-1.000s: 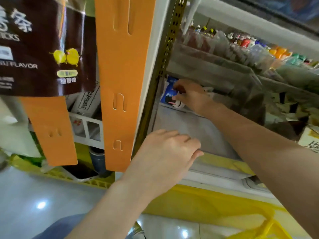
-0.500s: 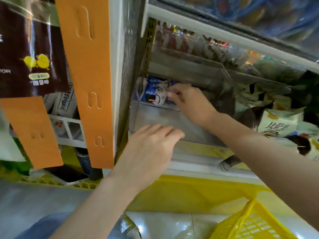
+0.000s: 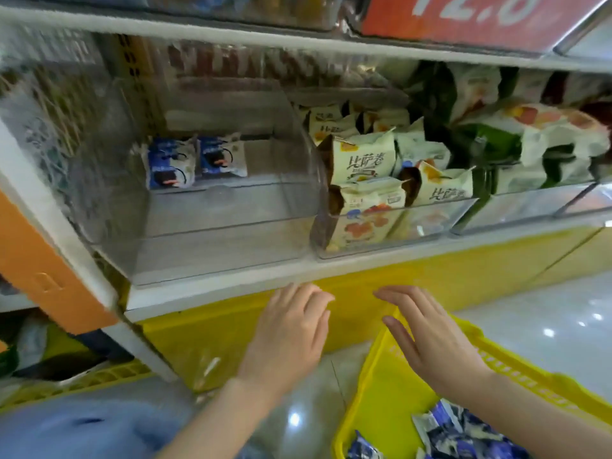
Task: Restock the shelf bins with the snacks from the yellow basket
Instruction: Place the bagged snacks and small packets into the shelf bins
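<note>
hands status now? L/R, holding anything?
Left hand: open, fingers relaxed, holding nothing.
Right hand: open, holding nothing, over the yellow basket.

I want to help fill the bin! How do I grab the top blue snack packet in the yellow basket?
Come straight down from above and pinch the blue-and-white packet by its raised upper edge. It lies loose on the pile, and the walls of the yellow basket block a sideways reach. The right hand, open above the basket, is nearest.
</note>
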`<state>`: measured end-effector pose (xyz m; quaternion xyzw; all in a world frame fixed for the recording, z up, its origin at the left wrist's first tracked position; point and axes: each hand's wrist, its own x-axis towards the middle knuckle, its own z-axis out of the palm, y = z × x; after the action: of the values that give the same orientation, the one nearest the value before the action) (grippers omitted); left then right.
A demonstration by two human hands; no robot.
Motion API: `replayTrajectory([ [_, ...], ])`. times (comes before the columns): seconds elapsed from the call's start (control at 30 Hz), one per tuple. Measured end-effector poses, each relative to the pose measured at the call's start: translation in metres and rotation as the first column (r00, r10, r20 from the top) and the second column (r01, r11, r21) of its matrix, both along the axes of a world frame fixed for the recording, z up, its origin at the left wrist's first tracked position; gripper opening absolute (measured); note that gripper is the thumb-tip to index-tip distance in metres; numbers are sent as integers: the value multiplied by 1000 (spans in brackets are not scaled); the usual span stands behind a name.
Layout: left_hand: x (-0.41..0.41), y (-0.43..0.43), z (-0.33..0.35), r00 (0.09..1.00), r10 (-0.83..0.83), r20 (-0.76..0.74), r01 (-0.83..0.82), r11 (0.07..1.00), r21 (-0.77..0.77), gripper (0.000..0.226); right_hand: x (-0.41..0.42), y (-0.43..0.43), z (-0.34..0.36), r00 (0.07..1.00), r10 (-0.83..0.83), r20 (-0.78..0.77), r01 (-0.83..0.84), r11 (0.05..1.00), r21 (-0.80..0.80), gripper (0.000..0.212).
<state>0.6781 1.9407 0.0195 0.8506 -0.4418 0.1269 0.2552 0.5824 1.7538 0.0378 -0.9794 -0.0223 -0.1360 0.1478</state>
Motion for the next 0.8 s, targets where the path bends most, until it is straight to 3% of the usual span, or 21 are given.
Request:
replayTrajectory([
  [0.1, -19, -29, -51, 966, 40, -254, 7, 983, 182, 33, -48, -36, -53, 971, -215, -109, 226, 969, 97, 43],
  [0.2, -24, -51, -101, 893, 153, -423, -12, 948, 319, 44, -97, -71, -116, 823, -412, -390, 493, 860, 131, 35],
  [0.3, -28, -71, -133, 761, 224, -609, 8, 935, 354, 47, -137, -97, -172, 654, -438, -617, 613, 784, 94, 41],
  [0.4, -36, -89, -147, 680, 204, -704, 27, 953, 302, 36, -164, -106, -208, 493, -392, -777, 679, 732, 61, 51],
  [0.53, -49, -110, -149, 595, 129, -794, -3, 987, 158, 26, -189, -102, -242, 405, -304, -862, 590, 807, -8, 54],
  [0.67, -51, -116, -150, 654, 128, -746, -20, 988, 152, 22, -186, -93, -261, 379, -317, -869, 381, 909, -166, 68],
  [0.8, -48, -116, -150, 691, 132, -711, -17, 986, 166, 24, -177, -76, -273, 320, -299, -899, 342, 921, -185, 79],
])
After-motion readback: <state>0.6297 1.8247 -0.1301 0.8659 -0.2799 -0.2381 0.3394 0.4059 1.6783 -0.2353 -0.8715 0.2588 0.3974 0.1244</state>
